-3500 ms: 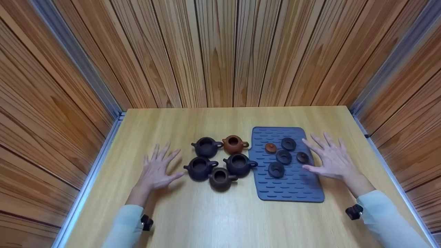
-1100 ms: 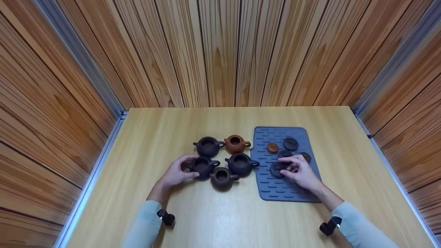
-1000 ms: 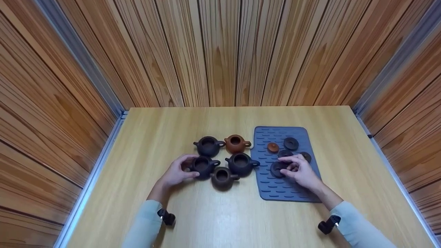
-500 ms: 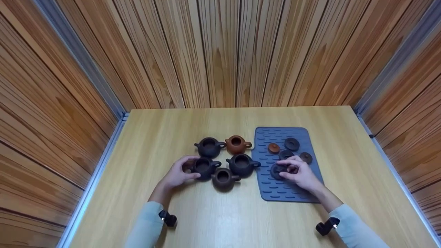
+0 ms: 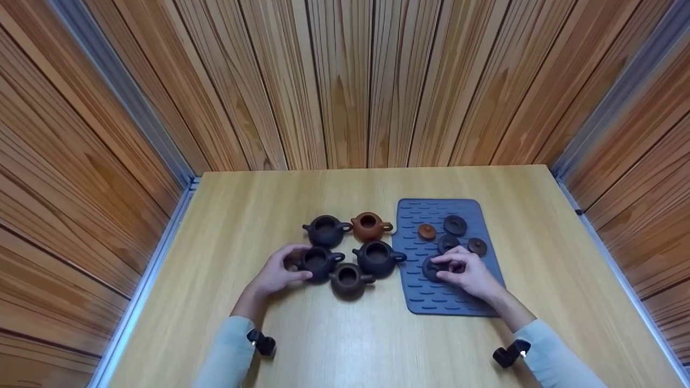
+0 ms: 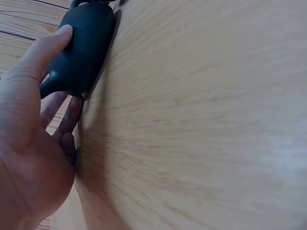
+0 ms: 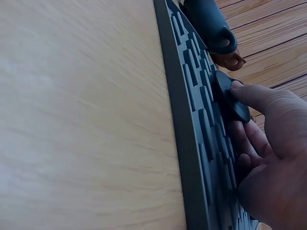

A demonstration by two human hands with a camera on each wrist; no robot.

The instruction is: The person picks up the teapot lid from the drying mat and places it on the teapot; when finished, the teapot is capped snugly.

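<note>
My left hand [image 5: 277, 272] grips the spout side of a dark, lidless teapot [image 5: 323, 274] at the left of the teapot group. In the left wrist view, my thumb presses the side of this teapot [image 6: 84, 48] while the fingers reach round behind its spout. On the grey mat [image 5: 431, 302], my right hand [image 5: 468, 274] pinches a round dark teapot lid [image 5: 430, 270] between thumb and fingers. The right wrist view has this lid [image 7: 229, 98] close over the ridged mat, with the thumb at its top.
Beside the held teapot stand another dark teapot [image 5: 326, 237], a reddish-brown one [image 5: 371, 234], a dark one [image 5: 380, 269] and a brown one [image 5: 347, 291], all without lids. Several more lids lie on the mat, including a reddish-brown lid [image 5: 426, 231]. Wood-panelled walls [image 5: 345, 81] enclose the table.
Both hands were spread open at the sides; the left has since come onto the teapot and the right onto the lid. In the last second, the lid has shifted slightly in the right fingers.
</note>
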